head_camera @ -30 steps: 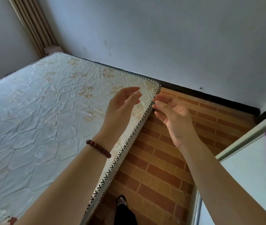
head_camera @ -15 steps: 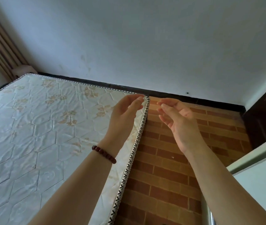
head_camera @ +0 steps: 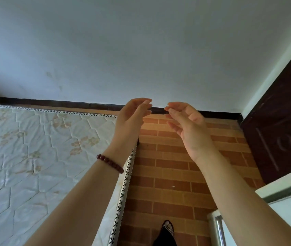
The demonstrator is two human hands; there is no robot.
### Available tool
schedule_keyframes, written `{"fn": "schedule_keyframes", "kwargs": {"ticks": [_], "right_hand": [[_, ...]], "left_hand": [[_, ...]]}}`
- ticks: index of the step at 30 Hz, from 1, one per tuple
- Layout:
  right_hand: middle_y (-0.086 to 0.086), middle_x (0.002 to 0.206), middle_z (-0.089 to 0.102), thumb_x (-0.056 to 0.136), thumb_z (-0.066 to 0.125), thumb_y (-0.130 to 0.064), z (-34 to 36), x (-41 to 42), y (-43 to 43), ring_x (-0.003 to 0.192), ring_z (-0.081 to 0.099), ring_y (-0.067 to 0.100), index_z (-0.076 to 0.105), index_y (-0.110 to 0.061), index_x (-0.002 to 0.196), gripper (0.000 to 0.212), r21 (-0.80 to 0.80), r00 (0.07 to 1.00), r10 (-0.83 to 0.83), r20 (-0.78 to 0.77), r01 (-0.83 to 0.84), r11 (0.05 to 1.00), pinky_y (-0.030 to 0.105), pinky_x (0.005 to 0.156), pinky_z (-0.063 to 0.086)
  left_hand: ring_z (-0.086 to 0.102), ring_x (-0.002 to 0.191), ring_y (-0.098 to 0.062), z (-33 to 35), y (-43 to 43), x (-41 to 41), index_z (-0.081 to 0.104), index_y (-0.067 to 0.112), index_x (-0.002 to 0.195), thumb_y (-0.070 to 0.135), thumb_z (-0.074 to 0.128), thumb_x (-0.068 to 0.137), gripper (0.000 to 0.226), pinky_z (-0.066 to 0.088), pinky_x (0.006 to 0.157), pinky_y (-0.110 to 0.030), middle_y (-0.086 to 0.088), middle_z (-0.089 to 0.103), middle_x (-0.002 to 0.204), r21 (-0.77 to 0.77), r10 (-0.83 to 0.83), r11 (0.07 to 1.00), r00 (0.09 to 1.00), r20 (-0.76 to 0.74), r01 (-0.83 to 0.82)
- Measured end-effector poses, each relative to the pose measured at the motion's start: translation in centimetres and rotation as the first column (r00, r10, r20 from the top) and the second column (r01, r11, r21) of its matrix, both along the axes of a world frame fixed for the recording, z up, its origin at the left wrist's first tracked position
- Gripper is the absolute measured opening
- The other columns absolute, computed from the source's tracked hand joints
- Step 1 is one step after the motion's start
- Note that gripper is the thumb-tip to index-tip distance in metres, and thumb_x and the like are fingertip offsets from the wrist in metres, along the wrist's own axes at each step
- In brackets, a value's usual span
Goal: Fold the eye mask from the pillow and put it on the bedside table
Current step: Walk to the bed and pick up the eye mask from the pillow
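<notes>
Room: pale wall [head_camera: 141, 50] above a dark skirting, brick-patterned floor [head_camera: 173, 174], dark door [head_camera: 283, 132] at right.
Bed: bare quilted mattress [head_camera: 34, 157] on the left.
Left hand [head_camera: 130, 118]: raised, fingers curled loosely, grip released, beaded bracelet [head_camera: 110, 163] at the wrist.
Right hand [head_camera: 187, 123]: raised just beside it, grip released, empty.
Eye mask: nowhere visible.

White quilted mattress [head_camera: 34, 157], orange brick-patterned floor [head_camera: 173, 174], dark red bead bracelet [head_camera: 110, 163]

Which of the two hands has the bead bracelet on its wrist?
The left hand, raised over the mattress edge; dark red beads circle its wrist. The right hand, over the brick-pattern floor, has a bare wrist.
</notes>
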State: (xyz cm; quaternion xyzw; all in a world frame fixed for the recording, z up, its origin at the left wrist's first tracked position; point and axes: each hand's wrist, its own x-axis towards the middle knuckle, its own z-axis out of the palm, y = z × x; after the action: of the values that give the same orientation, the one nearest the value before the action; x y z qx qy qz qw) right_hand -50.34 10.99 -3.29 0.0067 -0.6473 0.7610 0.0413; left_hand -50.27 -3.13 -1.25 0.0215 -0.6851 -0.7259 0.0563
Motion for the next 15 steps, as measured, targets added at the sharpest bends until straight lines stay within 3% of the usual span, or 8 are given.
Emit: {"fn": "schedule_keyframes", "kwargs": {"ticks": [6, 15], "right_hand": [[0.000, 0.107, 0.069, 0.086, 0.063, -0.026, 1.5, -10.1, 6.6, 0.103, 0.064, 0.017, 0.067, -0.026, 0.095, 0.010, 0.042, 0.998, -0.065, -0.027, 0.066, 0.997, 0.031, 0.089, 0.053], [0.006, 0.113, 0.066, 0.088, 0.061, -0.022, 1.1, -22.0, 11.7, 0.107, 0.062, 0.020, 0.065, -0.024, 0.096, 0.009, 0.018, 0.995, -0.098, -0.001, 0.098, 0.995, 0.038, 0.095, 0.051]], "left_hand": [[0.066, 0.094, -0.008, 1.1, 6.5, -11.0, 0.066, 0.021, 0.098, 0.028, 0.055, 0.091, 0.015, 0.048, 0.079, -0.023, 0.007, 0.070, 0.098, 0.042, -0.031, 0.999, 0.999, -0.028, 0.032], [0.068, 0.091, -0.004, 0.2, 12.0, -24.0, 0.068, 0.027, 0.092, 0.029, 0.056, 0.091, 0.012, 0.050, 0.084, -0.027, 0.009, 0.072, 0.098, 0.040, -0.089, 0.995, 0.996, -0.015, 0.090]]}}
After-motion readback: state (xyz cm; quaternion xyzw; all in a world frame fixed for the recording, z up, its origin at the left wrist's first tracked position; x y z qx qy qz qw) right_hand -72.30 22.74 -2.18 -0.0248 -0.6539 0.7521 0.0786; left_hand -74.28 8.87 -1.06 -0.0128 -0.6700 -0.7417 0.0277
